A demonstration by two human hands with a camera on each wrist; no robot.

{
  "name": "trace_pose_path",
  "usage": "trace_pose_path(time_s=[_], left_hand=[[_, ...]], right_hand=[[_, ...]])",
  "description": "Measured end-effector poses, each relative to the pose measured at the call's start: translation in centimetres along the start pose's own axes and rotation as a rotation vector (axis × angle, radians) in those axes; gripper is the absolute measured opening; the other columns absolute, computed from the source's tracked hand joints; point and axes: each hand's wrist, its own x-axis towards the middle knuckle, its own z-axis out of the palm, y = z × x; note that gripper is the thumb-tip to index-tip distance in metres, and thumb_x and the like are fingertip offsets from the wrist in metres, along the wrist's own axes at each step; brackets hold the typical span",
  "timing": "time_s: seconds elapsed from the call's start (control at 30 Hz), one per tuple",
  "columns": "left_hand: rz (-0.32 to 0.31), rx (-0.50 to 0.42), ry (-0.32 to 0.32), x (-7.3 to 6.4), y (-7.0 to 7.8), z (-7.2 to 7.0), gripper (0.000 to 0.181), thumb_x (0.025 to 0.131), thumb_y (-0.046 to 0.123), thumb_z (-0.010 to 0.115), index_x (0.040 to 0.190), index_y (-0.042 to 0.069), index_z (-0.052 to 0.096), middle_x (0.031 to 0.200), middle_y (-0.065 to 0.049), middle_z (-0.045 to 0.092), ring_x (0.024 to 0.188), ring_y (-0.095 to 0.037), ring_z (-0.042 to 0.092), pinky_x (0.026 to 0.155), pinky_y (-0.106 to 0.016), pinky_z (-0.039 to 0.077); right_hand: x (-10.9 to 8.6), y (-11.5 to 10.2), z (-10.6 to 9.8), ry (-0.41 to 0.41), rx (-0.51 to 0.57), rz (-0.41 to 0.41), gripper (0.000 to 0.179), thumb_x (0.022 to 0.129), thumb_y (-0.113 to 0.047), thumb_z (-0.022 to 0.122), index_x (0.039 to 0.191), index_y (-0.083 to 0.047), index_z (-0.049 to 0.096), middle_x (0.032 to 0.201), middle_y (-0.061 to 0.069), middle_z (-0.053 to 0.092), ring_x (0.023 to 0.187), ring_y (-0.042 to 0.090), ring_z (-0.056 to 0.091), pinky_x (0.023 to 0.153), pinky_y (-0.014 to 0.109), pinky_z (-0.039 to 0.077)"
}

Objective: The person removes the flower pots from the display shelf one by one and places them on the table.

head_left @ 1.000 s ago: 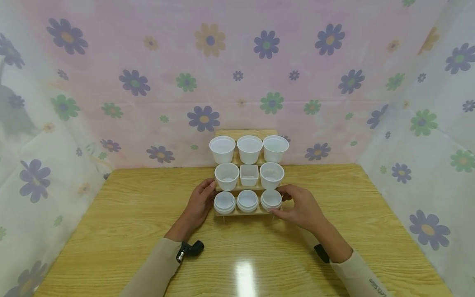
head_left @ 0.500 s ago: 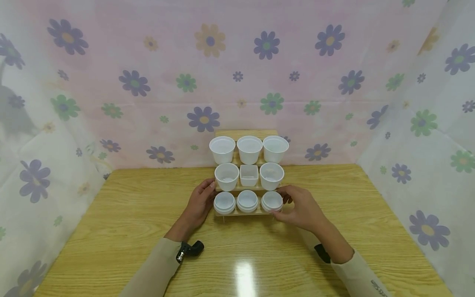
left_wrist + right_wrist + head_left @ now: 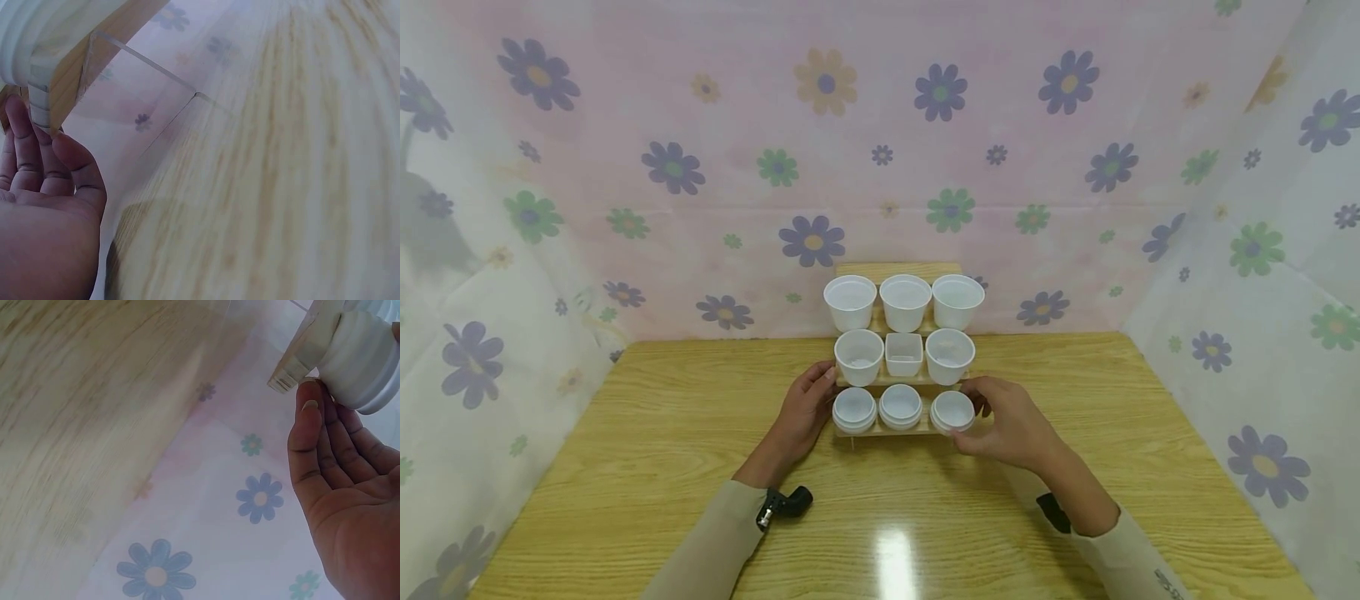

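A three-tier wooden stand (image 3: 898, 271) carries rows of white cups. My left hand (image 3: 805, 408) grips the stand's left side; in the left wrist view its fingers curl at the end of a wooden shelf (image 3: 70, 87). With the right hand (image 3: 1011, 425) I hold the small ridged white pot (image 3: 953, 410) at the right end of the lowest tier. The right wrist view shows fingers against that pot's wall (image 3: 365, 365), beside the shelf end (image 3: 294, 365); most of the thumb is out of that frame. The other front pots (image 3: 855, 408) stand in line.
Larger round cups (image 3: 906, 302) fill the top tier. A small square cup (image 3: 903, 354) sits between two round cups on the middle one. Clear panels (image 3: 140, 59) support the stand on the wood-grain table (image 3: 700, 433). Flower-printed cloth (image 3: 737, 192) hangs behind and at both sides.
My right hand has shifted the front right pot slightly right and toward me, widening the gap to the middle pot. The left hand and the other cups stay put.
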Motion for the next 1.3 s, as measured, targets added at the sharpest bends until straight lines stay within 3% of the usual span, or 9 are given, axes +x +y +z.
trace_pose_path(time_s=[0.2, 0.57, 0.83, 1.07, 1.3], left_hand=[[0.001, 0.012, 0.009, -0.1, 0.1, 0.1, 0.021, 0.113, 0.021, 0.053, 0.128, 0.007, 0.059, 0.11, 0.001, 0.065, 0.103, -0.014, 0.06, 0.093, -0.028, 0.054], [0.007, 0.002, -0.004, 0.0, 0.0, -0.1, 0.022, 0.113, 0.022, 0.054, 0.128, 0.007, 0.059, 0.112, 0.0, 0.066, 0.103, -0.013, 0.063, 0.092, -0.028, 0.054], [0.011, -0.01, -0.009, 0.0, -0.2, -0.3, 0.018, 0.113, 0.02, 0.053, 0.126, 0.01, 0.06, 0.111, 0.001, 0.068, 0.103, -0.013, 0.064, 0.093, -0.028, 0.054], [0.007, -0.023, -0.009, -0.1, -0.2, -0.2, 0.018, 0.113, 0.02, 0.054, 0.126, 0.01, 0.061, 0.111, 0.001, 0.067, 0.104, -0.012, 0.063, 0.094, -0.028, 0.054], [0.01, -0.013, -0.002, 0.0, -0.2, -0.2, 0.017, 0.113, 0.02, 0.054, 0.125, 0.01, 0.061, 0.112, 0.001, 0.067, 0.104, -0.013, 0.063, 0.094, -0.027, 0.054]], right_hand=[[-0.1, -0.3, 0.0, -0.001, -0.009, -0.007, 0.05, 0.074, -0.027, 0.094, 0.114, -0.011, 0.069, 0.096, -0.007, 0.069, 0.082, 0.005, 0.063, 0.069, 0.026, 0.056], [-0.1, -2.0, -0.5, -0.014, 0.019, -0.039, 0.051, 0.075, -0.026, 0.094, 0.116, -0.012, 0.069, 0.097, -0.007, 0.069, 0.082, 0.011, 0.065, 0.07, 0.037, 0.059], [-0.2, -3.1, -0.4, -0.017, 0.041, -0.074, 0.049, 0.074, -0.025, 0.094, 0.115, -0.014, 0.068, 0.097, -0.01, 0.068, 0.081, 0.011, 0.064, 0.069, 0.029, 0.056], [-0.2, -3.9, -0.1, -0.015, 0.088, -0.106, 0.053, 0.073, -0.024, 0.095, 0.118, -0.014, 0.069, 0.102, -0.011, 0.069, 0.082, 0.007, 0.063, 0.068, 0.034, 0.059], [-0.2, -4.7, 0.4, -0.008, 0.112, -0.135, 0.051, 0.072, -0.022, 0.095, 0.115, -0.013, 0.069, 0.099, -0.012, 0.067, 0.082, 0.006, 0.063, 0.069, 0.03, 0.059]])
